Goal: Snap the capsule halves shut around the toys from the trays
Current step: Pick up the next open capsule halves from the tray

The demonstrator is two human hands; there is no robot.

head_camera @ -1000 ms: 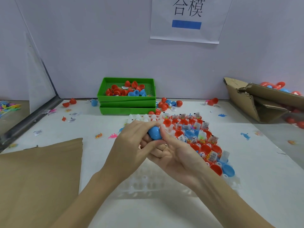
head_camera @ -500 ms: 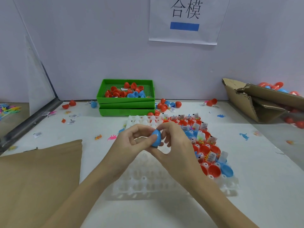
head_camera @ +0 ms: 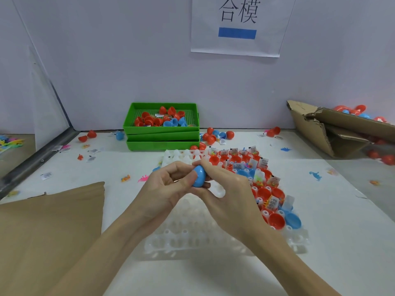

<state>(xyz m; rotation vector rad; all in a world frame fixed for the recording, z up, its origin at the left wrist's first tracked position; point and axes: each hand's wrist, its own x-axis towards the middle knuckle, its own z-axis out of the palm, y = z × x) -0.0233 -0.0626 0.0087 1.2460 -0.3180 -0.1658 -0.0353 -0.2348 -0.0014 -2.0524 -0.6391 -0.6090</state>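
Both hands pinch one blue capsule (head_camera: 199,176) between them above the clear tray (head_camera: 213,242): left hand (head_camera: 168,189) on its left end, right hand (head_camera: 230,191) on its right. Seam closure cannot be confirmed. Remaining work, by judgement: many open red and blue halves (head_camera: 275,221) with toys still fill the tray's right side; near cells are unloaded.

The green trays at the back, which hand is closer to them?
Left, though only slightly. The left hand grips the blue capsule below the green trays, nearly in line with them. The right hand grips the same capsule from further right, over the clear tray.
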